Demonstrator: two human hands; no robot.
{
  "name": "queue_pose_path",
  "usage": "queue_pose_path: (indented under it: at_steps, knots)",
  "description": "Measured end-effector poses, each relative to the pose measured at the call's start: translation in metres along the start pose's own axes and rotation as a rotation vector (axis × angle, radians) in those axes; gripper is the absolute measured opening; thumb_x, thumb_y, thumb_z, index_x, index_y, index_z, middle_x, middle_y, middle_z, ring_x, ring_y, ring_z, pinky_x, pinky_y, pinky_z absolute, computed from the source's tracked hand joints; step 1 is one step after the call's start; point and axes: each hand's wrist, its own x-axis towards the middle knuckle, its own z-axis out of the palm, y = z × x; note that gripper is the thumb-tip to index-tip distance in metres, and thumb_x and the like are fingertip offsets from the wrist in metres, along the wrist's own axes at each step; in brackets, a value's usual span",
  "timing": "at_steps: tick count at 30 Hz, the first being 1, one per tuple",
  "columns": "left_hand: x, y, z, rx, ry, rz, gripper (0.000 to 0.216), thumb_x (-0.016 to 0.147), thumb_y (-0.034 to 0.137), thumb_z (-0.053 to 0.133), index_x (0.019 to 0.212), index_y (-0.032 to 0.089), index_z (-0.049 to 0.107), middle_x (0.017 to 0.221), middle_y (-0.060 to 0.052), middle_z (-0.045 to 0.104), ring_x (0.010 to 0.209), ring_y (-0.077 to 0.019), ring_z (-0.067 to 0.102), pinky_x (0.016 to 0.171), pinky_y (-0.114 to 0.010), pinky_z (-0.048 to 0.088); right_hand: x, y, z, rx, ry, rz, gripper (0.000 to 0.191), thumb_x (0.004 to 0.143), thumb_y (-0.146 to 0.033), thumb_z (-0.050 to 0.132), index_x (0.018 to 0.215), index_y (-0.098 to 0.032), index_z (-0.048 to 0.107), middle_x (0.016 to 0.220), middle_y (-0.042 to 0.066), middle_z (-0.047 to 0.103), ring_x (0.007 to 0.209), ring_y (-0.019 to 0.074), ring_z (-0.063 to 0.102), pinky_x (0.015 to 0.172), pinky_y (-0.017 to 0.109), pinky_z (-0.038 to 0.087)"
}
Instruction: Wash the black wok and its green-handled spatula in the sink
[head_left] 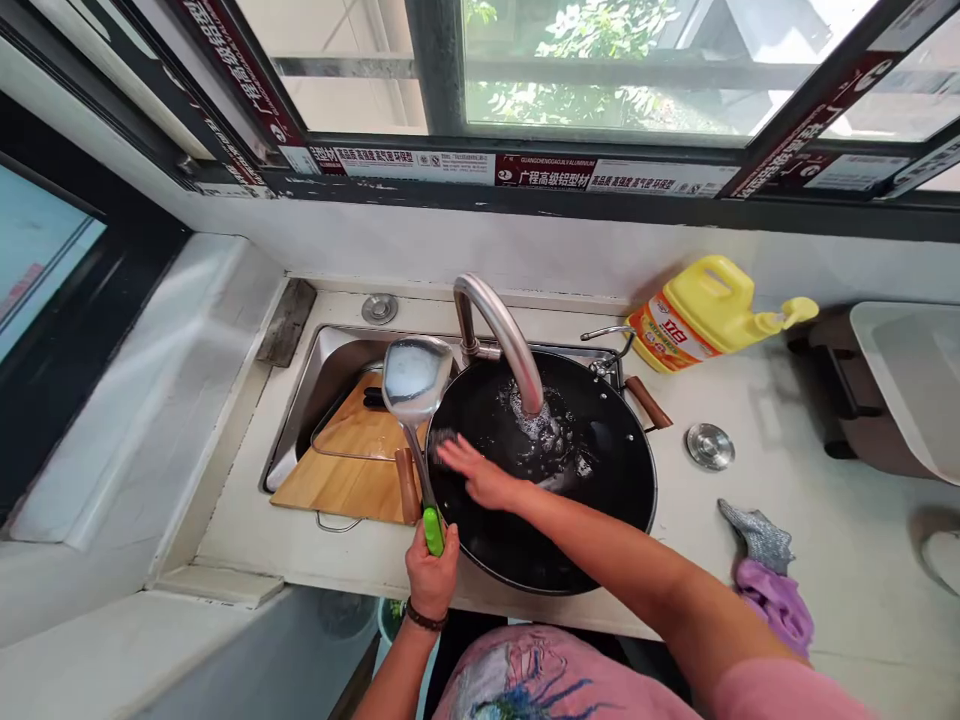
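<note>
Pink shirt (555, 675) nearest; right hand (487, 482) over black wok (619, 440), bubbly water (541, 425) inside.

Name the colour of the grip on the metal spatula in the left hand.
The grip is bright green, seen best in the head view.

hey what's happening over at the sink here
Water runs from the curved faucet into a black wok set over the sink. The left hand grips a metal spatula by its green handle end, beside the wok's left edge. The right hand reaches in over the wok's left side; a blur hides whether it holds anything. A wooden cutting board sticks out of the sink, and a yellow bottle sits on the counter to the right.
</note>
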Motion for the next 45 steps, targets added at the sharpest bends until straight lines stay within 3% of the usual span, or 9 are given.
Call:
queue_pose_path:
  at_steps: [3,6,8,10,13,16,35,40,45]
  knots:
    - [0.0,0.002,-0.001,0.006,-0.012,-0.018,0.042,0.08,0.06,0.07,0.076,0.019,0.066,0.062,-0.004,0.068,0.054,-0.0172,0.064,0.058,-0.029,0.058,0.019,0.0,-0.005,-0.031,0.069,0.034,0.096,0.076,0.008,0.043,0.164,-0.029,0.034,0.17,0.006,0.033,0.161,0.0254,0.024,0.132,0.057,0.017]
    - [0.001,0.004,-0.002,-0.003,-0.01,-0.018,0.042,0.079,0.061,0.07,0.075,0.019,0.066,0.062,-0.004,0.069,0.054,-0.0176,0.065,0.057,-0.029,0.058,0.004,-0.001,0.007,0.045,0.08,0.025,0.073,0.083,-0.004,0.059,0.152,-0.026,0.056,0.161,0.009,0.051,0.152,0.0278,0.043,0.127,0.052,0.031]
    - [0.002,0.005,-0.002,-0.001,0.006,-0.014,0.043,0.078,0.061,0.072,0.074,0.019,0.066,0.061,-0.004,0.069,0.054,-0.0178,0.065,0.056,-0.029,0.058,0.001,-0.003,0.016,0.139,0.203,0.086,0.042,0.086,-0.017,0.069,0.126,-0.026,0.077,0.137,0.009,0.071,0.131,0.0267,0.063,0.117,0.047,0.044]
    - [0.002,0.004,-0.001,0.008,0.014,-0.011,0.042,0.077,0.061,0.072,0.073,0.02,0.066,0.06,-0.004,0.068,0.053,-0.0177,0.065,0.056,-0.029,0.058,0.013,-0.006,0.021,0.241,0.379,0.208,0.015,0.086,-0.028,0.075,0.097,-0.025,0.084,0.107,0.006,0.079,0.105,0.0224,0.072,0.101,0.039,0.053]
    - [0.002,0.004,-0.001,0.011,0.003,-0.003,0.04,0.078,0.059,0.071,0.073,0.02,0.067,0.059,-0.004,0.068,0.051,-0.0175,0.065,0.054,-0.028,0.057,0.044,-0.012,0.021,0.314,0.57,0.396,0.016,0.077,-0.037,0.082,0.077,-0.022,0.08,0.089,0.003,0.076,0.089,0.0193,0.07,0.085,0.032,0.053]
    - [0.002,0.004,-0.002,0.02,0.011,0.0,0.039,0.078,0.058,0.072,0.074,0.019,0.067,0.06,-0.005,0.07,0.052,-0.0183,0.066,0.055,-0.029,0.057,0.061,-0.018,0.021,0.283,0.624,0.508,0.023,0.067,-0.04,0.087,0.07,-0.021,0.075,0.088,0.0,0.073,0.088,0.0186,0.067,0.08,0.028,0.049]
    - [0.003,0.007,-0.003,0.03,0.029,-0.043,0.041,0.073,0.059,0.075,0.075,0.019,0.068,0.063,-0.005,0.072,0.055,-0.0188,0.067,0.059,-0.031,0.06,0.059,-0.019,0.019,0.179,0.52,0.635,0.026,0.066,-0.032,0.088,0.085,-0.022,0.074,0.099,0.001,0.069,0.095,0.0199,0.061,0.08,0.028,0.047]
    - [0.004,0.007,-0.003,0.035,0.029,-0.053,0.043,0.072,0.061,0.074,0.074,0.018,0.069,0.061,-0.005,0.071,0.053,-0.0193,0.067,0.056,-0.031,0.059,0.029,0.005,-0.013,-0.266,0.417,0.384,0.02,0.081,-0.028,0.082,0.101,-0.027,0.077,0.117,0.007,0.07,0.119,0.0293,0.052,0.103,0.045,0.041]
    - [0.003,0.005,-0.003,0.029,0.029,-0.046,0.043,0.073,0.06,0.075,0.076,0.018,0.069,0.063,-0.005,0.071,0.055,-0.0186,0.067,0.058,-0.031,0.059,-0.021,0.028,-0.026,-0.376,0.312,0.412,0.023,0.095,-0.022,0.066,0.114,-0.025,0.078,0.126,0.012,0.068,0.124,0.0317,0.05,0.106,0.05,0.04]
